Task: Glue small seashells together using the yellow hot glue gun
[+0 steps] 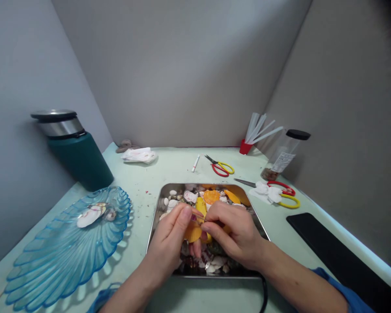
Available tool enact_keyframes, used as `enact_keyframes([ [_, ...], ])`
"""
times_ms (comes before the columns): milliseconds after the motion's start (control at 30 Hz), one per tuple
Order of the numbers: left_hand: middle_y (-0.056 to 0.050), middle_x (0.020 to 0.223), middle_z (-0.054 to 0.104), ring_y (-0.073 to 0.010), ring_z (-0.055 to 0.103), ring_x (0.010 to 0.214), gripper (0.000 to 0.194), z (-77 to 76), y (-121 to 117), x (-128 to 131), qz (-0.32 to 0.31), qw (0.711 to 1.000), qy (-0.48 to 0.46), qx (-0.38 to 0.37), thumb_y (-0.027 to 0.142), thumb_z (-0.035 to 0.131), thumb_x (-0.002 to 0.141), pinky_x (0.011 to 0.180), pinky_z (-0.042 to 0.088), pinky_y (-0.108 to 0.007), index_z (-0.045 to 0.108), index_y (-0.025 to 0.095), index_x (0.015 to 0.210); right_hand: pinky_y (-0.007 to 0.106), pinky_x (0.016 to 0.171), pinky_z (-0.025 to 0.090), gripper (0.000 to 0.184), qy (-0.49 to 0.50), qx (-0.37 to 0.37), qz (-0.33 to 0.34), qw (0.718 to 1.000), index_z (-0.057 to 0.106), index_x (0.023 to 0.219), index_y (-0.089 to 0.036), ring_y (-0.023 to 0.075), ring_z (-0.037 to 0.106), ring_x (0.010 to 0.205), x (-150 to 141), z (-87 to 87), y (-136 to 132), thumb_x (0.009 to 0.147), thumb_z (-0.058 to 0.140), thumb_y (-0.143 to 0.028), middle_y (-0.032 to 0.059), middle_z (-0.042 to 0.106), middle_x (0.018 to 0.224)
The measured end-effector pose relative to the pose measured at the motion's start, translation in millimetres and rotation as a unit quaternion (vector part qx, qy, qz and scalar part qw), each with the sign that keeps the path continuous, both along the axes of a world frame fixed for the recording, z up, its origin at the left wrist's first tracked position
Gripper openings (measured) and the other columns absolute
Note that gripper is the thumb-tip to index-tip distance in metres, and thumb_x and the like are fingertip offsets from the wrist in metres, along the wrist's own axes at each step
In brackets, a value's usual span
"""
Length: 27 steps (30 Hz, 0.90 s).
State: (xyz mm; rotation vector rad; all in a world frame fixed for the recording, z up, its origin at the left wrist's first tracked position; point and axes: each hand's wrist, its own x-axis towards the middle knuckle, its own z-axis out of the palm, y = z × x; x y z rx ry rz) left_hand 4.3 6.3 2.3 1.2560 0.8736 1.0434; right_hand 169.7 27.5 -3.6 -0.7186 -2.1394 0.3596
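In the head view, the left hand (169,232) is curled round a flat, orange-yellow shell (192,234), over a shiny, box-shaped metal tray (221,277); the right hand (236,230) bends its finger and thumb in close beside it, but I cannot tell what they grip; this bit looks unfinished; lots of small white shells (173,203) lie loose in the tray, so plenty seems left; a few pale shells (90,216) sit on the see-through blue, wavy-edged plate (81,256).
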Motion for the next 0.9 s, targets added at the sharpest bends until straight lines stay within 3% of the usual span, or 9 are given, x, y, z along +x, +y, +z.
enact_keyframes([
  [133,-0.004,0.063,0.062,-0.015,0.056,0.051,0.041,-2.3,1,1,-0.014,0.998,-0.05,-0.03,0.046,0.039,0.088,0.047,0.043,-0.025,0.055,0.013,0.106,0.024,0.058,0.035,0.013,0.006,-0.014,-0.043,0.999,0.052,0.076,-0.017,0.0115,0.047,0.06,1,-2.5,2,0.087,0.049,-0.021,0.001,0.053,0.066],
  [300,-0.009,0.085,0.065,-0.0148,0.058,0.057,0.04,-2.7,3,0,-0.039,0.99,-0.118,-0.061,0.039,0.043,0.087,0.053,0.047,-0.028,0.056,0.015,0.117,0.025,0.062,0.037,0.014,0.001,-0.055,-0.088,0.995,0.055,0.085,-0.017,0.0124,0.05,0.065,1,-4.1,4,0.09,0.043,-0.021,0.0015,0.055,0.072],
  [467,-0.015,0.107,0.06,-0.0222,0.06,0.08,0.043,-1.8,4,0,-0.043,0.984,-0.151,-0.084,0.035,0.042,0.088,0.054,0.049,-0.029,0.052,0.013,0.123,0.028,0.069,0.04,0.014,0.017,-0.054,-0.098,0.994,0.057,0.09,-0.017,0.0153,0.052,0.075,0,-2.2,4,0.09,0.043,-0.022,0.0042,0.057,0.081],
  [600,-0.01,0.121,0.054,-0.0229,0.056,0.099,0.037,-3.5,2,0,-0.012,0.994,-0.097,-0.049,0.031,0.049,0.086,0.071,0.05,-0.03,0.052,0.02,0.121,0.032,0.075,0.042,0.016,0.047,-0.044,-0.111,0.992,0.057,0.099,-0.017,0.0185,0.052,0.086,1,0.8,3,0.088,0.047,-0.024,0.0077,0.057,0.093],
  [733,-0.006,0.125,0.051,-0.0224,0.045,0.117,0.044,-8.8,3,0,0.043,0.999,-0.024,0.012,0.025,0.061,0.079,0.092,0.041,-0.031,0.049,0.024,0.121,0.033,0.077,0.043,0.021,0.049,-0.051,-0.091,0.993,0.057,0.104,-0.017,0.0187,0.053,0.088,1,1.6,2,0.087,0.049,-0.027,0.0079,0.058,0.097],
  [900,-0.008,0.123,0.05,-0.0238,0.045,0.116,0.057,-14.6,5,2,0.092,0.993,0.036,0.057,0.025,0.065,0.074,0.092,0.041,-0.034,0.043,0.025,0.126,0.033,0.081,0.044,0.029,0.034,-0.036,-0.063,0.997,0.054,0.113,-0.017,0.0197,0.054,0.095,1,1.0,1,0.085,0.053,-0.028,0.0091,0.058,0.107],
])
